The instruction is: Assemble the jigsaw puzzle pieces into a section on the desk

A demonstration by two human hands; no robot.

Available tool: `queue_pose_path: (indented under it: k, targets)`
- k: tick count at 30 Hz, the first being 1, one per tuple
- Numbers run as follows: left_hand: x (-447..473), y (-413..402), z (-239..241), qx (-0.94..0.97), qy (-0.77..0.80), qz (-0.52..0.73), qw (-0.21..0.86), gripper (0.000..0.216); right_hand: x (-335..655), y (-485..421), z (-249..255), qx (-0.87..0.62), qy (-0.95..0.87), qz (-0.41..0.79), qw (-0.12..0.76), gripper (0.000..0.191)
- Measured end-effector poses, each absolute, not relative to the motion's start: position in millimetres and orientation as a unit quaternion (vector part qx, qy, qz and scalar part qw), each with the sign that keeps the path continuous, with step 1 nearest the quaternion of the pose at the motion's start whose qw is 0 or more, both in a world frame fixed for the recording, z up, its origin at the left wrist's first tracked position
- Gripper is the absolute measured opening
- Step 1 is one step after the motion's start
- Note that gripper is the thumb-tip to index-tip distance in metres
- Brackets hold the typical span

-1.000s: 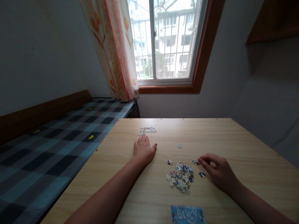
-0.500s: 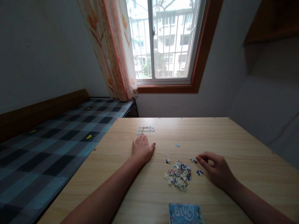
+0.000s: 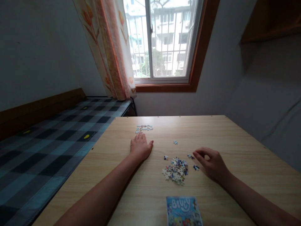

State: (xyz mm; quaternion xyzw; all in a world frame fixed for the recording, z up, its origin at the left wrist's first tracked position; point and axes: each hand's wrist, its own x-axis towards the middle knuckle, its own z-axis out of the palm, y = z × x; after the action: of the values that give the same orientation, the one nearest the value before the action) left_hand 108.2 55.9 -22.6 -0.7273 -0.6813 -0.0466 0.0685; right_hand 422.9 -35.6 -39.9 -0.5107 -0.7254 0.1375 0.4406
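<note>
My left hand (image 3: 141, 147) lies flat and open on the wooden table, its fingertips close to a partly joined frame of jigsaw pieces (image 3: 148, 128). At the right, my right hand (image 3: 210, 160) is closed in a pinch of thumb and forefinger. A small dark-blue and white puzzle piece (image 3: 192, 157) sits right at those fingertips. Between the hands is a loose heap of puzzle pieces (image 3: 176, 171), many with pale backs up. Single pieces lie around it: a light-blue piece (image 3: 175, 142), a dark-and-white piece (image 3: 166, 157) and a dark-blue piece (image 3: 196, 167).
A blue puzzle box marked "Bluey" (image 3: 184, 212) lies at the near edge of the view. The table (image 3: 122, 138) stands below a barred window (image 3: 168, 47). Left of it is a bed with a checked cover (image 3: 58, 147); a flowered curtain (image 3: 105, 47) hangs above.
The view has tilted slightly down and to the right, so more of the box shows. Both hands keep nearly the same poses and places on the table.
</note>
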Motion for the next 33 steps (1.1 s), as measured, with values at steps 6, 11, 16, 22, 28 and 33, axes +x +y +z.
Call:
queue_pose_path:
  k: [6, 11, 16, 22, 28, 33]
  targets:
    - [110.2, 52.5, -16.6, -0.739, -0.663, -0.092, 0.083, 0.057, 421.8, -34.9, -37.2, -0.512, -0.724, 0.131, 0.443, 0.027]
    - [114.7, 42.2, -7.4, -0.829, -0.510, -0.221, 0.059, 0.023, 421.6, -34.0, -36.5, -0.506, -0.729, 0.138, 0.440, 0.025]
    - [120.2, 32.2, -8.7, -0.899, -0.362, -0.222, -0.109, 0.012, 420.3, -35.9, -30.6, -0.470, -0.753, 0.109, 0.447, 0.019]
    - [122.2, 30.0, -7.7, -0.903, -0.349, -0.194, -0.160, 0.018, 417.7, -35.4, -30.9, -0.413, -0.841, 0.043, 0.346, 0.017]
    - [122.9, 27.5, -2.8, -0.910, -0.347, -0.162, -0.161, 0.019, 415.9, -36.4, -37.6, -0.422, -0.865, 0.015, 0.271, 0.031]
    - [123.4, 24.8, -0.7, -0.910, -0.349, -0.158, -0.161, 0.021, 416.6, -37.1, -38.3, -0.429, -0.868, 0.027, 0.249, 0.032]
